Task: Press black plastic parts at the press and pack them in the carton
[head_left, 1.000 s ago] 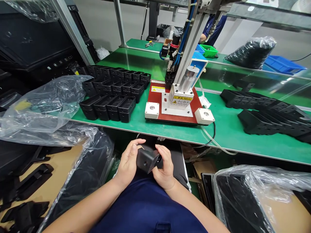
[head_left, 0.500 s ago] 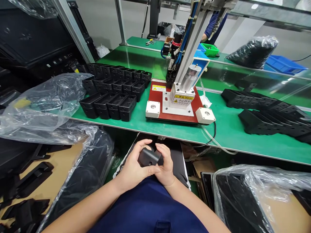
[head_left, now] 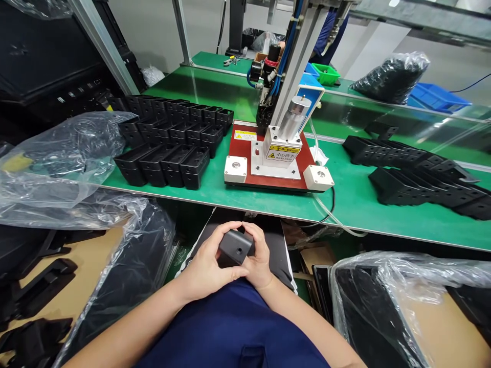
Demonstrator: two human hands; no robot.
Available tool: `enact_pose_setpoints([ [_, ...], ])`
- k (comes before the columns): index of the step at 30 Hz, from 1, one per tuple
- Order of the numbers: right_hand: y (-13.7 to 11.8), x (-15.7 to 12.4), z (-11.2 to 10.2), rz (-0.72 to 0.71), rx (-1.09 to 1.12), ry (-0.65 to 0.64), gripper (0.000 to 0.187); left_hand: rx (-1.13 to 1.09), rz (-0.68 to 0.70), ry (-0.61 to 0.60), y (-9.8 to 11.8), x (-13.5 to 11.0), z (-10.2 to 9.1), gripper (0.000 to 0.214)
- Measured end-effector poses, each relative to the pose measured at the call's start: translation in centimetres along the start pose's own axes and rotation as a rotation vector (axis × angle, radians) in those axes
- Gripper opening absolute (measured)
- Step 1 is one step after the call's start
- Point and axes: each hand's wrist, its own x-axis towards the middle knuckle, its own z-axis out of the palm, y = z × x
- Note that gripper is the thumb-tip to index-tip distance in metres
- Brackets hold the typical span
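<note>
A black plastic housing (head_left: 235, 246) with a round hole in its near face is held between both hands over my lap. My left hand (head_left: 209, 263) grips its left side, fingers over the top and thumb along the lower edge. My right hand (head_left: 259, 255) closes on the right end; part of the housing is hidden there. Beyond my hands, on the green workbench (head_left: 264, 208), stands a press (head_left: 284, 138) on a red base with two white button boxes. Rows of open black housings (head_left: 169, 133) stand left of it.
More black housings (head_left: 418, 176) lie in rows at the bench's right. Plastic-lined cartons hold black parts at lower left (head_left: 42, 286) and lower right (head_left: 368, 306). A cable and hose (head_left: 337, 220) hang over the bench edge. Behind the clear divider, a person's dark sleeve (head_left: 328, 30) shows.
The black housing has turned in my hands, and its hole now faces more toward me. My fingers have shifted around it. The whole view has moved slightly.
</note>
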Motion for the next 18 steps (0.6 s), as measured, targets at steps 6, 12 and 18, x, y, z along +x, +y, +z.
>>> enact_pose_setpoints([
  [6, 0.3, -0.1, 0.1, -0.016, -0.035, 0.007, 0.047, 0.002, 0.018, -0.002, 0.1, -0.1, 0.2, 0.074],
  [12, 0.4, -0.3, 0.7, 0.024, 0.000, -0.091, 0.054, 0.315, 0.153, -0.004, 1.3, 0.8, -0.6, 0.066],
  [18, 0.1, 0.0, 1.0, 0.023, -0.006, -0.174, 0.051, 0.359, 0.185, -0.135, 1.8, 1.9, -2.8, 0.076],
])
